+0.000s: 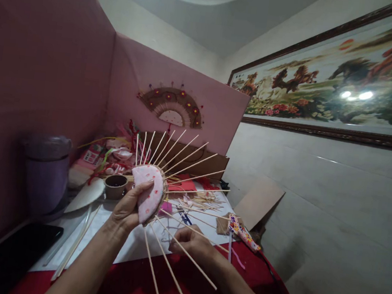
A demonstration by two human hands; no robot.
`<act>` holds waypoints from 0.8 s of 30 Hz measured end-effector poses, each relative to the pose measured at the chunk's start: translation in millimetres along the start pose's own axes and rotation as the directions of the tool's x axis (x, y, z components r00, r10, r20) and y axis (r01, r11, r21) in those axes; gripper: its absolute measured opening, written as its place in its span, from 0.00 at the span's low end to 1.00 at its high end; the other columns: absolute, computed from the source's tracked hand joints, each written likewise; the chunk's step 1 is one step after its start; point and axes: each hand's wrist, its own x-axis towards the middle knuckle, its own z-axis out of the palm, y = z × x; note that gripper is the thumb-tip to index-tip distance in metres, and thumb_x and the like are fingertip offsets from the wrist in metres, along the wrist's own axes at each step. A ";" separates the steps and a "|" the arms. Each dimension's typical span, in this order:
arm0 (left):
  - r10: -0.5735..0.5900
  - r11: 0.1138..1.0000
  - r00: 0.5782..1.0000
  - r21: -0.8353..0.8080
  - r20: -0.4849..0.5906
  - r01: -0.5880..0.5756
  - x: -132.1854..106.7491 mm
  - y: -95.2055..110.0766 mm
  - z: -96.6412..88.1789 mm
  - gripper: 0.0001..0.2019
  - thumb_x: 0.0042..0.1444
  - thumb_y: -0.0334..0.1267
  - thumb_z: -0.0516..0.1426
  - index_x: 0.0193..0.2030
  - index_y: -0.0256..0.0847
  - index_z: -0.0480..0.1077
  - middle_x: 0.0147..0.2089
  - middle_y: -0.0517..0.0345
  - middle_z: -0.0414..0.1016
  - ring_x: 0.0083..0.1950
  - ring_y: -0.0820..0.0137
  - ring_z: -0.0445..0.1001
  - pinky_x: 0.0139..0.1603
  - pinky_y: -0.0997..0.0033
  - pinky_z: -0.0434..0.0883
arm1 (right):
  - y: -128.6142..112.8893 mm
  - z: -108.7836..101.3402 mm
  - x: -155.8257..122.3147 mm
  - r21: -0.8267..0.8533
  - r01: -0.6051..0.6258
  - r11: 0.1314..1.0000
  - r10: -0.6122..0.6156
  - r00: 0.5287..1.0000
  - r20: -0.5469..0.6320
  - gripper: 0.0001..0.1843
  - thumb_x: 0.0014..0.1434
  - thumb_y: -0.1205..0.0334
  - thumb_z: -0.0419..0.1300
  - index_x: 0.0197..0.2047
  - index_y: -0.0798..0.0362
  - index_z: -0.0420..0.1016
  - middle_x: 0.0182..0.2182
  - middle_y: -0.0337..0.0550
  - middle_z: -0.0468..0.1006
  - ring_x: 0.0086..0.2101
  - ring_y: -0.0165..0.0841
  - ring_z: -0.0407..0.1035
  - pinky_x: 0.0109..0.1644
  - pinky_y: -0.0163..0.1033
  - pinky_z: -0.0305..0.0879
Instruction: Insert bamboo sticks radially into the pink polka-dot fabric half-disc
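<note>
My left hand (128, 210) is closed on a fan frame (148, 198), its thumb lying across the front. The frame's base is a half-round pale pink padded piece with small red marks. Thin wooden sticks (184, 157) spread from its curved edge, up, right and down toward me. Behind the lower sticks, my right hand (194, 242) is low over the white sheet, its fingers curled together. Whatever those fingers hold, if anything, is hidden. A pink block (166, 208) and a dark blue striped item (185, 217) lie just beyond that hand.
A finished-looking fan (174, 107) hangs on the pink board. Left are a lidded purple container (44, 174), a black phone (10, 253), a small brown cup (115, 186) and craft scraps (119, 152). Loose sticks (204, 199) and a floral-patterned glue gun-like item (244, 233) lie right.
</note>
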 end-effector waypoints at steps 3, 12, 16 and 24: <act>0.022 0.999 1.000 -0.038 -0.003 -0.022 0.4 -0.9 -0.1 0.07 0.50 0.23 0.54 0.35 0.33 0.70 0.26 0.51 0.78 0.27 0.67 0.77 0.35 0.65 0.76 | -4.7 9.0 3.5 -0.034 -0.006 0.999 0.008 0.999 0.052 0.03 0.37 0.71 0.57 0.19 0.56 0.72 0.15 0.32 0.66 0.19 0.23 0.56 0.24 0.30 0.51; -0.025 0.996 0.996 -0.084 0.091 0.033 2.6 -5.0 0.5 0.08 0.54 0.27 0.52 0.39 0.33 0.70 0.29 0.49 0.78 0.31 0.66 0.77 0.39 0.62 0.75 | -7.2 27.8 7.3 -0.027 0.138 0.990 -0.132 0.978 0.164 0.03 0.39 0.67 0.58 0.22 0.55 0.72 0.21 0.35 0.68 0.24 0.27 0.58 0.29 0.32 0.55; 0.003 0.997 0.998 -0.074 0.069 0.002 3.2 -3.7 0.6 0.09 0.53 0.26 0.52 0.41 0.32 0.69 0.29 0.48 0.78 0.31 0.64 0.77 0.38 0.61 0.75 | 7.2 27.8 16.8 -0.049 0.103 0.993 -0.096 0.987 0.131 0.04 0.39 0.66 0.59 0.23 0.56 0.73 0.21 0.34 0.68 0.25 0.27 0.59 0.29 0.31 0.55; -0.033 0.995 0.998 -0.091 0.048 0.037 0.6 -0.8 1.7 0.12 0.53 0.23 0.51 0.44 0.30 0.68 0.29 0.48 0.78 0.30 0.65 0.77 0.36 0.63 0.75 | 11.1 16.0 19.2 0.023 0.055 0.998 -0.052 0.990 -0.131 0.06 0.40 0.63 0.62 0.20 0.56 0.69 0.17 0.33 0.64 0.20 0.24 0.55 0.25 0.30 0.51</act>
